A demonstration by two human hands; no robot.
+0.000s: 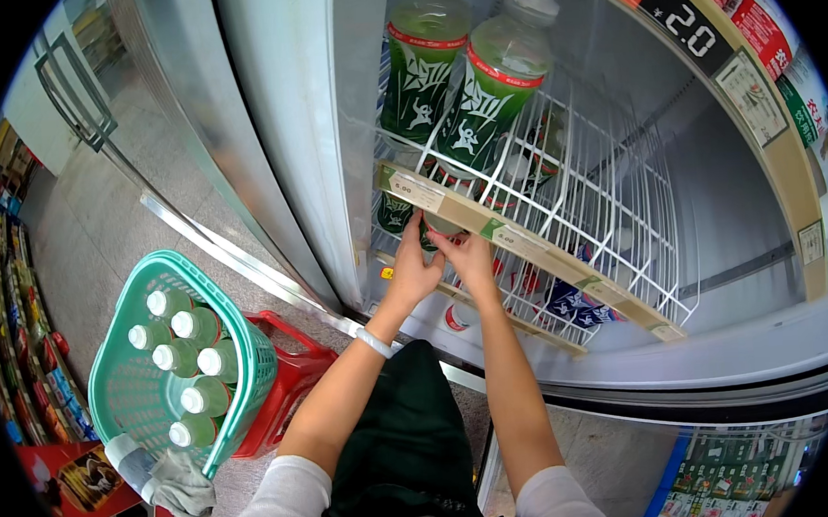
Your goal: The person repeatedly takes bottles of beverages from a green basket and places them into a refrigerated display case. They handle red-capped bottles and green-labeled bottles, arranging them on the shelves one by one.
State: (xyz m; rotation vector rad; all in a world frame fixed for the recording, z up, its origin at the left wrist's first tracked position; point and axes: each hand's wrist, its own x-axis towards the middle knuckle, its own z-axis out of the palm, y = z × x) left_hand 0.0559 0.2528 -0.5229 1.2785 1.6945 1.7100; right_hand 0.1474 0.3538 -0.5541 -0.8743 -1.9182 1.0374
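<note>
My left hand (415,269) and my right hand (465,255) reach under the price-tag rail (479,219) of a white wire shelf in an upright drinks cooler. Between their fingers is part of a bottle (442,225), mostly hidden by the rail and the hands. A green-labelled bottle (395,213) stands beside my left fingers on the lower level. On the shelf above, two green-labelled plastic bottles (492,86) stand at its left end. To the left, a teal plastic basket (252,339) holds several bottles with white caps (185,324).
The basket rests on a red plastic stool (293,372), with a grey cloth (182,486) over its rim. The open cooler door (237,162) is at the left. Blue-labelled bottles (577,302) lie low in the cooler. Snack shelves (31,339) line the far left.
</note>
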